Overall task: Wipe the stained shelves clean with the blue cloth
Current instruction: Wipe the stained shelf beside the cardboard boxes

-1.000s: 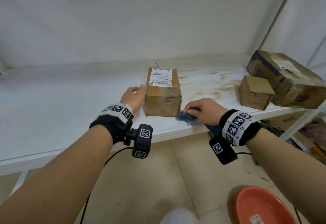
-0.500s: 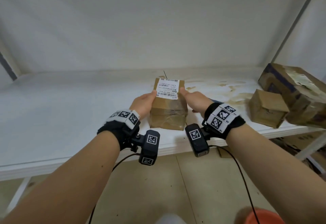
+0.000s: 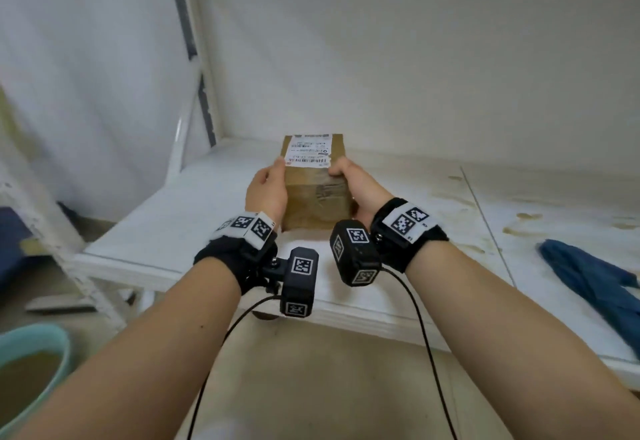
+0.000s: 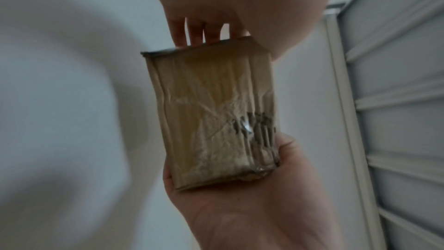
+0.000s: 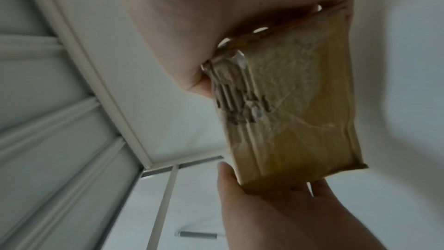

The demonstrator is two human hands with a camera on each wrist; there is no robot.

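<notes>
A brown cardboard box (image 3: 317, 180) with a white label is held between both hands, a little above the left end of the white shelf (image 3: 180, 232). My left hand (image 3: 268, 190) grips its left side and my right hand (image 3: 353, 183) grips its right side. The left wrist view shows the box's crumpled underside (image 4: 216, 113) from below. The right wrist view shows the same underside (image 5: 288, 111). The blue cloth (image 3: 588, 284) lies bunched on the shelf at the far right, with no hand on it. Brown stains (image 3: 519, 218) mark the shelf between the box and the cloth.
A white shelf upright (image 3: 194, 93) rises at the left behind the box. A teal basin (image 3: 31, 370) stands on the floor at the lower left. A dark blue object (image 3: 10, 242) sits at the left edge. The wall closes the shelf at the back.
My right hand has let go of the blue cloth and joined the left on the box. Both hands have lifted the box and carried it toward the shelf's left end.
</notes>
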